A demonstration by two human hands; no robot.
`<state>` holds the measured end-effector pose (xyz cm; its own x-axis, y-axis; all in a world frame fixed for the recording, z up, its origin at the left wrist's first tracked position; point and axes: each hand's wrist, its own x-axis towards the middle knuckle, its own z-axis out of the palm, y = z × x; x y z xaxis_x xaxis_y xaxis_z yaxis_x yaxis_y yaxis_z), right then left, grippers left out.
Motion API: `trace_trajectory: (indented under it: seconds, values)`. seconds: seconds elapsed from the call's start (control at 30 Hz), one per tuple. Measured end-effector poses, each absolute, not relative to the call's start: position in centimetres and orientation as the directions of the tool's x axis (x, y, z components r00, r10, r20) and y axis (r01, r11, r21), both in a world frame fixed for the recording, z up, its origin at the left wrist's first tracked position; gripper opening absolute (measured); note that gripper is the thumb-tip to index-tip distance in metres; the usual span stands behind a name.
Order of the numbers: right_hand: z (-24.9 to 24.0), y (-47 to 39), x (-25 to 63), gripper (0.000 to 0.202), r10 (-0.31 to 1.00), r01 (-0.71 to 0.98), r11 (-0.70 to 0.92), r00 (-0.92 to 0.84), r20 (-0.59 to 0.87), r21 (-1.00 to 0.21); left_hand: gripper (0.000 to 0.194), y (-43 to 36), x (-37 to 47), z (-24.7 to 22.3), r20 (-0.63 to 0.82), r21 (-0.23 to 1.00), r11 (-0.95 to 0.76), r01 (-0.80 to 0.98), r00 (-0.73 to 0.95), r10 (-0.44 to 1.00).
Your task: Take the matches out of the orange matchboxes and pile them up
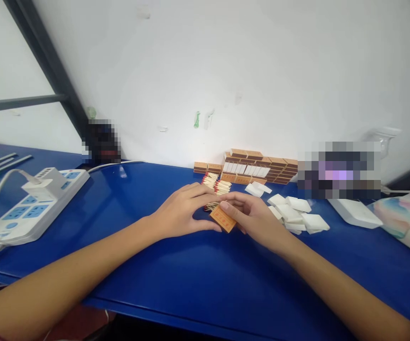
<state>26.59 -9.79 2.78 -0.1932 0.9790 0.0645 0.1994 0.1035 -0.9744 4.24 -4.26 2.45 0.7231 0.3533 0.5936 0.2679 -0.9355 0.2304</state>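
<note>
An orange-brown matchbox is in my right hand, tilted, with the thumb pressed on its printed top face. My left hand lies just to the left, fingers stretched out and thumb apart from them. The left thumb tip is close to the box's near edge; whether it touches I cannot tell. Behind the fingers is a heap of loose red-headed matches, partly covered by both hands. The left fingertips are near these matches.
Stacked matchboxes stand against the wall, with white pieces in front. More white trays or blocks are scattered on the blue table at right. A white power strip with a cable lies at left; a white box at right.
</note>
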Motion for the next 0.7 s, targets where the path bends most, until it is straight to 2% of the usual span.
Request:
trace_trajectory:
  seconds: [0.07, 0.17, 0.3, 0.4, 0.47, 0.6, 0.7]
  values:
    - [2.9, -9.8, 26.6, 0.043, 0.982, 0.208, 0.1, -0.176, 0.063, -0.973, 0.063, -4.3, 4.3, 2.5, 0.6, 0.251, -0.923, 0.29, 0.702, 0.384]
    - [3.0, -9.8, 26.6, 0.044, 0.99, 0.199, 0.084, -0.124, 0.06, -0.976, 0.052, -4.5, 4.5, 2.6, 0.655, 0.27, -0.899, 0.345, 0.618, 0.434]
    - [2.8, -9.6, 26.6, 0.044, 0.995, 0.065, 0.077, 0.053, 0.081, -0.995, 0.039, -5.1, 4.9, 2.3, 0.718, 0.289, -0.871, 0.398, 0.512, 0.472]
    - [2.8, -9.7, 26.2, 0.044, 0.985, -0.062, 0.064, 0.164, 0.053, -0.996, 0.048, -5.8, 5.4, 1.7, 0.735, 0.305, -0.842, 0.446, 0.452, 0.506]
    - [2.8, -10.0, 25.8, 0.043, 0.985, -0.115, 0.057, 0.168, 0.037, -0.992, 0.054, -6.2, 5.8, 1.4, 0.74, 0.293, -0.836, 0.464, 0.443, 0.506]
    - [2.5, -10.3, 25.2, 0.043, 0.995, -0.102, 0.05, 0.091, 0.04, -0.994, 0.04, -6.2, 5.9, 1.2, 0.777, 0.251, -0.85, 0.464, 0.427, 0.462]
    - [2.5, -10.1, 25.3, 0.052, 0.973, -0.066, 0.096, 0.217, 0.079, -0.993, 0.034, -5.8, 5.7, 1.3, 0.801, 0.26, -0.84, 0.477, 0.379, 0.464]
